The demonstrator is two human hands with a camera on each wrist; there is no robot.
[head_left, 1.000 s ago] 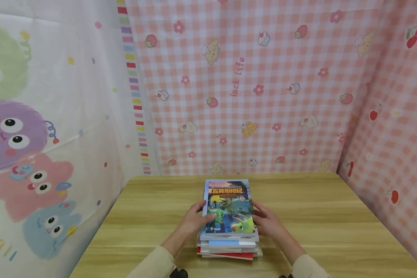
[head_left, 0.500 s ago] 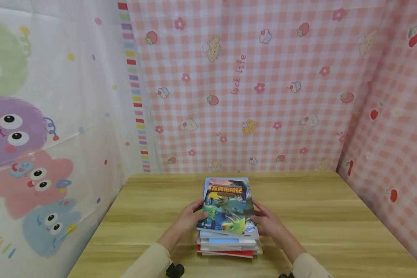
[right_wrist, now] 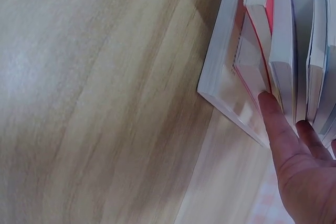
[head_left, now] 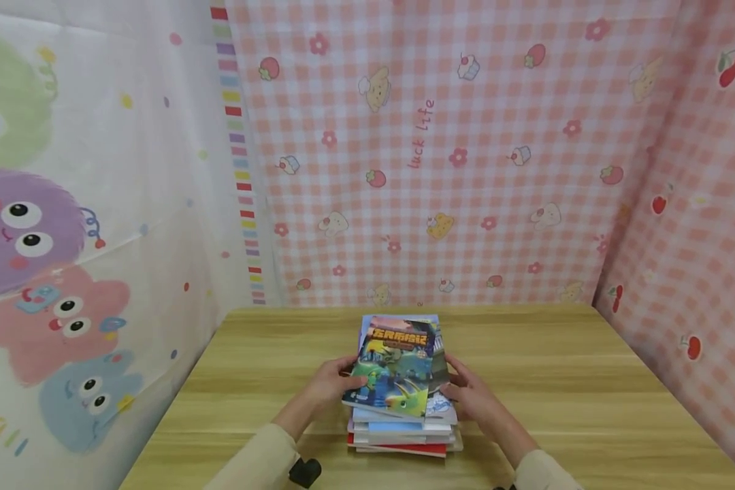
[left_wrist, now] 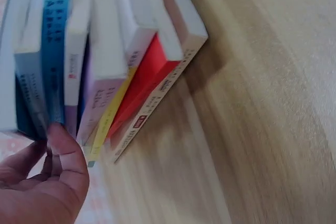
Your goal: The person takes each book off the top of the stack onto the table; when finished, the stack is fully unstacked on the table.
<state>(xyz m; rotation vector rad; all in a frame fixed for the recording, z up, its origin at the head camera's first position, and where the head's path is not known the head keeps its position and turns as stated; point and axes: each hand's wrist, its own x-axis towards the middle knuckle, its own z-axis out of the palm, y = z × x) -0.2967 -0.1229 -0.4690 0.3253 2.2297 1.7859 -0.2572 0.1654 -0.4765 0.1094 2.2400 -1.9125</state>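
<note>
A colorful comic book with dinosaurs and Chinese lettering on its cover lies tilted on top of a book stack. My left hand pinches its left edge, thumb over the cover. From the left wrist, the fingers of that hand come up against the blue spine near the top. At the stack's other side, my right hand rests with fingers along the book edges. In the right wrist view, the right hand touches the page edges with extended fingers. The books beneath are loosely aligned.
The stack stands on a wooden table. A pink checked cloth hangs behind it, with a white cartoon cloth on the left and another checked cloth on the right.
The comic book has shifted left and turned slightly with my left hand, showing more of the book below on the right. My right hand has stayed nearly in place.
</note>
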